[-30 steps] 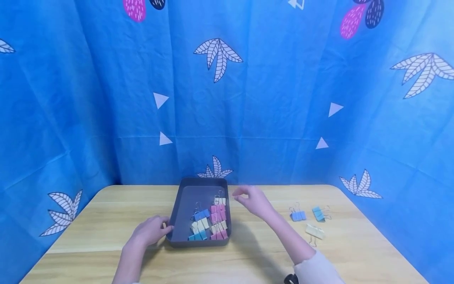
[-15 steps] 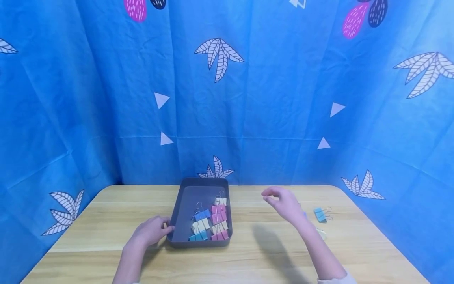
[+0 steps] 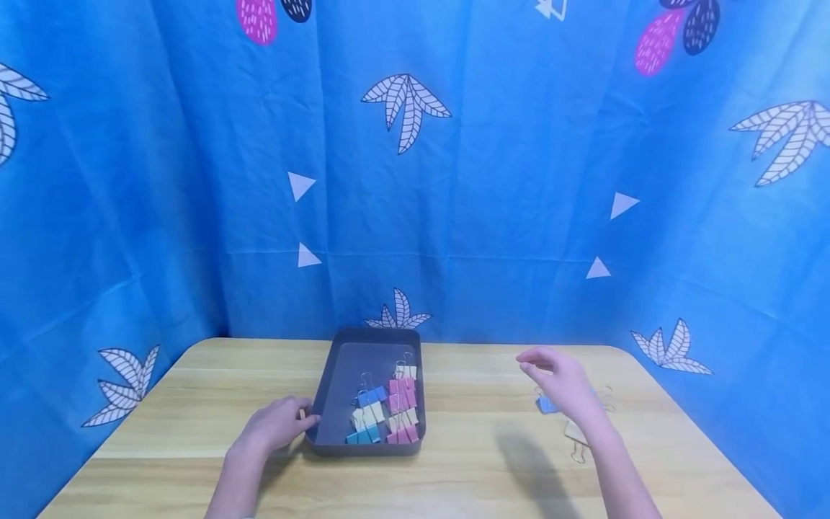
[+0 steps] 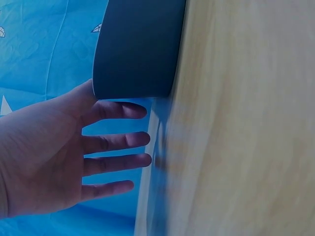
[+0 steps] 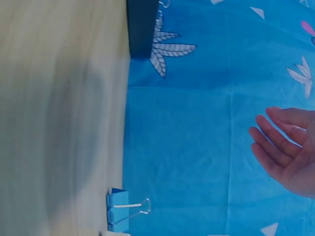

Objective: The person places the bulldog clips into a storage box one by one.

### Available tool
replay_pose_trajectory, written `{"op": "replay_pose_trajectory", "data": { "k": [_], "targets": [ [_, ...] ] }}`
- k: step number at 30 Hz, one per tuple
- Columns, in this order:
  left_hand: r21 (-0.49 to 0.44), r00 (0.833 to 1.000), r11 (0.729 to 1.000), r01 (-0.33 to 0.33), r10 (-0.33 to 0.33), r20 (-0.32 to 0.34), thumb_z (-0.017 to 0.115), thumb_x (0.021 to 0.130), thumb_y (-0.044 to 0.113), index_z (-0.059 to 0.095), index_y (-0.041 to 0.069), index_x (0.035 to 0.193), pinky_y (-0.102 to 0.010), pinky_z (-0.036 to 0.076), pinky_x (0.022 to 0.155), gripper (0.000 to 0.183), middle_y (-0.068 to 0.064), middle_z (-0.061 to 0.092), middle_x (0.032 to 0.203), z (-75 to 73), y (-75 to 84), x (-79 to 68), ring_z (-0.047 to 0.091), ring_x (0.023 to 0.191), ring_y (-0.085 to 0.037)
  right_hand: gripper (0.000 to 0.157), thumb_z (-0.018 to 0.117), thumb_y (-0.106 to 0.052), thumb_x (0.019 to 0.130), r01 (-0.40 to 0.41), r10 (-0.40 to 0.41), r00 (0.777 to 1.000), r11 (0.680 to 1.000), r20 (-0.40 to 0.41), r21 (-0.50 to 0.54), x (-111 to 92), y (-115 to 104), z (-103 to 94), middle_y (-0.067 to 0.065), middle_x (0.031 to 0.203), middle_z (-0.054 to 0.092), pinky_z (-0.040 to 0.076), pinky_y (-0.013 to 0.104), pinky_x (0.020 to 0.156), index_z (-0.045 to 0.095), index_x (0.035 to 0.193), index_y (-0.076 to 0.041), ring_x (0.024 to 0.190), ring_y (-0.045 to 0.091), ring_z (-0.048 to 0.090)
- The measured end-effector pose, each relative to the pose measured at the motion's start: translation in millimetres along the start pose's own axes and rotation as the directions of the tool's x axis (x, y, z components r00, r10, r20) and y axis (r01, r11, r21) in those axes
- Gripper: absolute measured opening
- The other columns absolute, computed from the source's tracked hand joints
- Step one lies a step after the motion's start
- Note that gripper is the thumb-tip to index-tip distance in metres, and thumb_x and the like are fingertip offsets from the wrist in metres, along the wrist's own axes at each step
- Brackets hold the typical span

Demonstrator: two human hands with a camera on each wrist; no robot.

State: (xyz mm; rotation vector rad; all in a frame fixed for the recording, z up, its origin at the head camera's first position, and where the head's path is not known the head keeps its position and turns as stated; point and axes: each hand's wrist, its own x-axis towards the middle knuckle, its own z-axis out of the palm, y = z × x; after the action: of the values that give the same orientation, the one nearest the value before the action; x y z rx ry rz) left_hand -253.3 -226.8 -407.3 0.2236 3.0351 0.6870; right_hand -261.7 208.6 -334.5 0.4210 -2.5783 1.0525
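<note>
Touching the left rim of a dark tray by the thumb, the left hand has straight, spread fingers; binder clips lie toward the tray's right. Farther over, a blue clip and a cream clip rest near the raised right hand, fingers loosely bent, above a wooden table before a leaf-printed curtain.

On the table, tray left of centre, with binder clips in two columns toward its near right. At its left side, left hand; well to its right, loose clips near right hand. Behind, curtain.
</note>
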Motion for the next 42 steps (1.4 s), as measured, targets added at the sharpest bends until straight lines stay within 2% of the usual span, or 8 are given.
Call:
{"op": "replay_pose_trajectory", "data": {
  "k": [5, 12, 16, 21, 25, 32, 37, 42],
  "targets": [
    [0.009, 1.0, 1.0, 0.004, -0.004, 0.006, 0.063, 0.086, 0.025, 0.065, 0.004, 0.103, -0.043, 0.048, 0.066, 0.027, -0.001, 0.061, 0.083, -3.2, 0.9, 0.8, 0.057, 0.076, -0.019, 0.018, 0.06, -0.013, 0.089, 0.009, -0.008, 1.0, 0.999, 0.027, -0.049, -0.9, 3.9, -16.5, 0.01, 0.103, 0.064, 0.044, 0.05, 0.085, 0.064, 0.105, -0.005, 0.101, 0.034, 0.057],
    [0.017, 1.0, 1.0, 0.008, -0.009, 0.02, 0.062, 0.086, 0.026, 0.065, 0.003, 0.103, -0.043, 0.048, 0.066, 0.029, -0.001, 0.061, 0.083, 0.1, -1.0, 1.9, 0.057, 0.076, -0.019, 0.017, 0.058, 0.001, 0.085, 0.017, 0.009, 0.981, 0.991, 0.196, -0.13, -9.4, 32.1, -41.7, 0.014, 0.096, 0.064, 0.049, 0.047, 0.077, 0.063, 0.101, 0.003, 0.091, 0.034, 0.059],
    [0.02, 1.0, 1.0, 0.01, -0.011, 0.026, 0.062, 0.086, 0.026, 0.064, 0.002, 0.105, -0.043, 0.048, 0.065, 0.03, -0.001, 0.061, 0.083, -0.5, -0.4, 1.1, 0.057, 0.076, -0.019, 0.024, 0.052, 0.013, 0.076, -0.029, 0.078, 0.949, 0.986, 0.305, -0.163, -15.5, 55.5, -49.7, 0.017, 0.092, 0.063, 0.051, 0.043, 0.071, 0.064, 0.095, 0.006, 0.085, 0.035, 0.06],
    [0.023, 0.999, 1.0, 0.006, -0.007, 0.036, 0.062, 0.086, 0.025, 0.064, 0.003, 0.106, -0.042, 0.048, 0.064, 0.03, -0.001, 0.061, 0.083, -2.5, 0.7, 0.5, 0.056, 0.075, -0.018, 0.039, 0.046, 0.021, 0.068, -0.113, 0.188, 0.887, 0.974, 0.422, -0.198, -20.4, 81.7, -51.5, 0.019, 0.094, 0.062, 0.05, 0.046, 0.072, 0.065, 0.095, 0.001, 0.09, 0.039, 0.057],
    [0.021, 0.999, 1.0, 0.008, -0.009, 0.045, 0.062, 0.087, 0.025, 0.064, 0.003, 0.106, -0.04, 0.047, 0.062, 0.03, 0.0, 0.06, 0.082, -4.0, 2.4, 0.0, 0.055, 0.073, -0.017, 0.036, 0.05, 0.019, 0.069, -0.089, 0.155, 0.862, 0.983, 0.483, -0.158, -21.8, 97.9, -48.8, 0.017, 0.093, 0.062, 0.051, 0.043, 0.07, 0.066, 0.095, 0.0, 0.086, 0.035, 0.058],
    [0.031, 0.998, 0.999, 0.006, -0.008, 0.055, 0.061, 0.087, 0.025, 0.063, 0.001, 0.11, -0.042, 0.048, 0.065, 0.033, -0.002, 0.061, 0.084, -5.3, 4.9, 0.3, 0.056, 0.076, -0.019, 0.033, 0.055, 0.012, 0.068, -0.039, 0.113, 0.856, 0.987, 0.504, -0.155, -24.8, 108.5, -45.9, 0.014, 0.092, 0.063, 0.05, 0.043, 0.07, 0.065, 0.097, -0.001, 0.082, 0.03, 0.059],
    [0.032, 0.999, 0.999, 0.003, -0.004, 0.049, 0.061, 0.087, 0.025, 0.062, 0.0, 0.11, -0.042, 0.048, 0.065, 0.034, -0.002, 0.061, 0.084, -5.1, 4.0, 0.3, 0.056, 0.075, -0.019, 0.03, 0.063, 0.006, 0.069, -0.163, 0.229, 0.846, 0.971, 0.482, -0.174, -26.6, 105.5, -41.8, 0.01, 0.088, 0.062, 0.05, 0.045, 0.071, 0.063, 0.098, 0.002, 0.079, 0.027, 0.059],
    [0.03, 0.999, 1.0, -0.005, 0.003, 0.05, 0.061, 0.087, 0.026, 0.063, 0.001, 0.109, -0.044, 0.048, 0.067, 0.033, -0.002, 0.061, 0.084, -3.4, 2.5, 1.0, 0.057, 0.076, -0.02, 0.031, 0.067, 0.001, 0.069, -0.292, 0.348, 0.817, 0.937, 0.46, -0.191, -29.7, 103.9, -38.8, 0.009, 0.089, 0.06, 0.05, 0.041, 0.07, 0.062, 0.1, 0.0, 0.073, 0.022, 0.058]
  ]
}}
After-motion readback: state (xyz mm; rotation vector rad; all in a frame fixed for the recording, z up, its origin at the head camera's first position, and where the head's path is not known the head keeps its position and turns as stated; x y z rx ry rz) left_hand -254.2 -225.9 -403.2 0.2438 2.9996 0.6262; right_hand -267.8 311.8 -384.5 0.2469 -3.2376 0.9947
